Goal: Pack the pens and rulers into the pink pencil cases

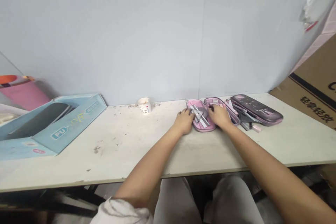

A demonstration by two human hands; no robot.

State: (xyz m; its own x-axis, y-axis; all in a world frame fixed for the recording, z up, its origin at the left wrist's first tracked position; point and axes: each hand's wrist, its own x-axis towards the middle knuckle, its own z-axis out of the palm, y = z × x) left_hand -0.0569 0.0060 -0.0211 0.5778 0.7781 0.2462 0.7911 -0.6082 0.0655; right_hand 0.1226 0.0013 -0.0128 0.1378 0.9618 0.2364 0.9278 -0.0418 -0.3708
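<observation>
A pink zip pencil case (204,129) lies unfolded on the table, with grey and clear rulers (201,118) in its left half. My left hand (184,121) is at the left edge of that half, fingers bent over the rim and gripping it. Inside the right half, my right hand (219,115) reaches down with curled fingers; whatever they pinch is hidden. Just right of it, pens and pink items partly show. Beside them sits a dark pencil case (259,109) with a patterned lid, and a small pale pink block (257,128) lies in front.
A white paper cup (144,105) stands near the wall. On the left is a light blue open box (76,122) holding a dark object (39,120), with a pink container (26,92) behind. A large cardboard box (315,77) is beyond the table's right end. Dark specks mark the tabletop (118,154).
</observation>
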